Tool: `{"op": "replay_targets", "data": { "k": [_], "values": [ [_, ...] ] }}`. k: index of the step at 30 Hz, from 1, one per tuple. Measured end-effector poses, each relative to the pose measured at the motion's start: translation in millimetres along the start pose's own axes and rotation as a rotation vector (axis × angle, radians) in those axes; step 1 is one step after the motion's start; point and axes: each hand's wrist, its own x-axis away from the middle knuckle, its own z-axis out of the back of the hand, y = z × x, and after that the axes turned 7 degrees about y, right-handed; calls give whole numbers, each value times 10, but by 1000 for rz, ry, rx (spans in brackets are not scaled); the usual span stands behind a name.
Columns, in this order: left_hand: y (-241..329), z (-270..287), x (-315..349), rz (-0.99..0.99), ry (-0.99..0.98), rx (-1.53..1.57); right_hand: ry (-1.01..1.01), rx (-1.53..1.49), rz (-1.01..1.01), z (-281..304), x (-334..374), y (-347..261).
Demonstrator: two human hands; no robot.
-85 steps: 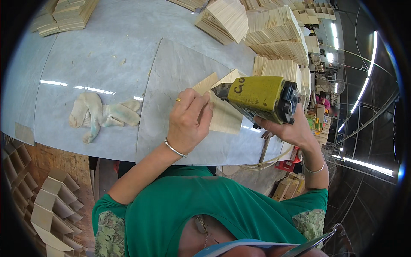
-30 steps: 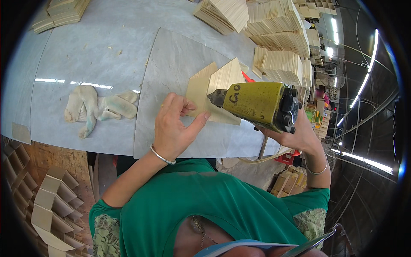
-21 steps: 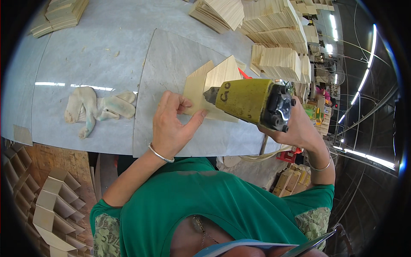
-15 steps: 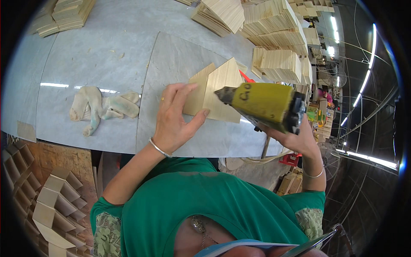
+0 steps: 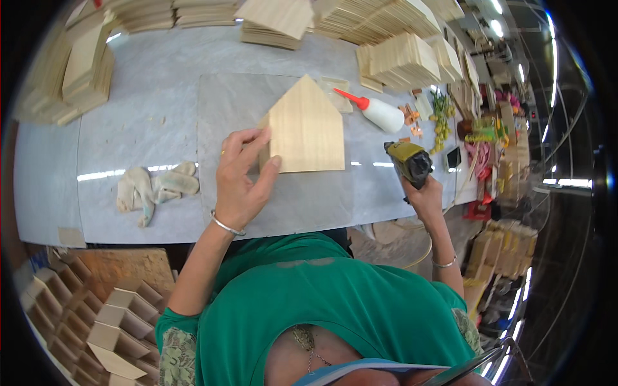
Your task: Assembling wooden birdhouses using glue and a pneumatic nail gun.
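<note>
A pale wooden house-shaped piece (image 5: 309, 132) rests on the grey tabletop in front of me, its pointed end away from me and a side board along its left edge. My left hand (image 5: 243, 168) is closed on that left side, fingers and thumb against the boards. To the right, well apart from the wood, my right hand (image 5: 425, 195) grips a yellow and black nail gun (image 5: 409, 159) over the table. Just beyond the piece lies a white glue bottle (image 5: 384, 116) with a red nozzle, beside a small shallow tray (image 5: 338, 86).
Stacks of cut boards (image 5: 402, 59) line the table's far side, with another stack (image 5: 87, 71) at far left. Crumpled white gloves (image 5: 147, 191) lie left. Small orange-brown pieces (image 5: 412, 120), green fruit (image 5: 442, 122) and a phone (image 5: 454, 157) sit right. Assembled wooden frames (image 5: 122, 325) stand lower left.
My right hand has drawn the nail gun away from the wood, right and lower. The house-shaped piece now lies with its broad face squarely in view, the left hand still on its left side.
</note>
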Motion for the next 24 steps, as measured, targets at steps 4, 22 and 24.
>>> {"op": "replay_targets", "data": {
  "k": [4,22,24],
  "values": [
    [109,-19,58,41,52,-82,71,240,18,-261,76,186],
    [307,-107,113,282,15,-114,20,-925,135,-616,-202,-170],
    [317,-98,89,280,7,-125,-158,-1199,155,-885,-438,-450]
  ]
}}
